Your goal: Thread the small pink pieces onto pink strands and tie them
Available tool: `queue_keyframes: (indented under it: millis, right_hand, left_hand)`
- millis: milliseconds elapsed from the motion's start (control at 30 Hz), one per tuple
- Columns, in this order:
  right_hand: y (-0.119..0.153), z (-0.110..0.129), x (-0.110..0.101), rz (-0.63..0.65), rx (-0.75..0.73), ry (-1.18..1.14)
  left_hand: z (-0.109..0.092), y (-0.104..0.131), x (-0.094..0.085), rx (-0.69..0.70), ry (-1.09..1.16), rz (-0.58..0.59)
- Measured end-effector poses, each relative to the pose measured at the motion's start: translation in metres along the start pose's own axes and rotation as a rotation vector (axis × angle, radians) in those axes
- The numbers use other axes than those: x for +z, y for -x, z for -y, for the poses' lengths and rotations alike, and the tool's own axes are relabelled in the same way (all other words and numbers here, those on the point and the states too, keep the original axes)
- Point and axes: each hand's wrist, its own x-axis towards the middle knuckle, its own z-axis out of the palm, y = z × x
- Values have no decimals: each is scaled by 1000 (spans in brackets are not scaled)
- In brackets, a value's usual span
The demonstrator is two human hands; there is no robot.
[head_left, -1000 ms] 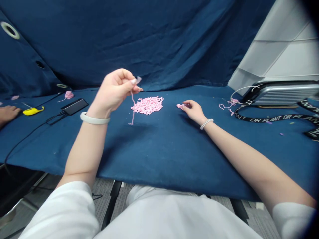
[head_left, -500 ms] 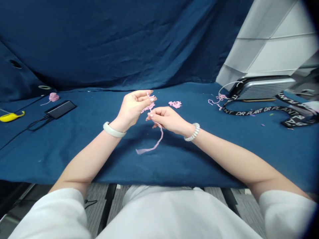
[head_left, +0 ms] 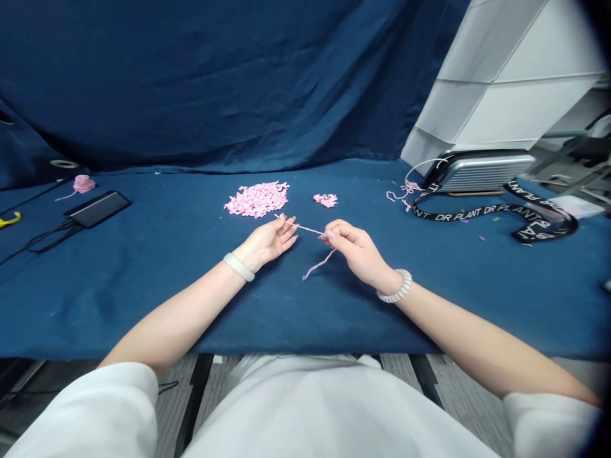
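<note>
A thin pink strand of yarn (head_left: 309,229) is stretched almost level between my two hands. My left hand (head_left: 271,243) is turned palm up and pinches one end between thumb and index finger, the other fingers loosely extended. Pinched fingertips of my right hand (head_left: 356,248) grip the strand further along, and its loose tail (head_left: 317,265) hangs below them. Just beyond my left hand lies a wide heap of small pink knotted yarn pieces (head_left: 258,199). A smaller pink clump (head_left: 326,200) rests on the blue cloth (head_left: 286,318) beyond my right hand.
On the left are a pink yarn ball (head_left: 84,184), a black box with cables (head_left: 98,208) and a yellow object (head_left: 9,220). A silver ribbed case (head_left: 487,172), a black lettered strap (head_left: 458,216) and tangled pink yarn (head_left: 411,186) lie on the right.
My hands have moved apart and lower, drawing the yarn out between them. The left hand has turned palm up, and the large pink heap is now uncovered. The view has shifted slightly right.
</note>
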Motion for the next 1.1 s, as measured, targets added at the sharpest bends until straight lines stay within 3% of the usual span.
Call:
queue_keyframes:
  millis: [200,367,467,600,800,933,1100]
  right_hand:
    - [3,5,-4,82,15,-489]
    - [5,5,-12,146,28,-613]
    - [1,2,-13,158,98,-575]
    - [-7,-6,-9,129,269,-508]
    - [-15,-16,-9,100,419,-540]
    - [-13,-16,-9,28,368,-455]
    - [-6,-13,-11,-84,106,-17]
  left_hand:
    - [4,-1,-4,9,73,14]
    - [10,2,-3,97,122,91]
    - [13,8,0,132,162,188]
    - [17,23,5,51,141,342]
    - [40,31,5,-7,-263,449]
    - [57,24,3,15,-514,471]
    - [61,23,3,43,-722,499]
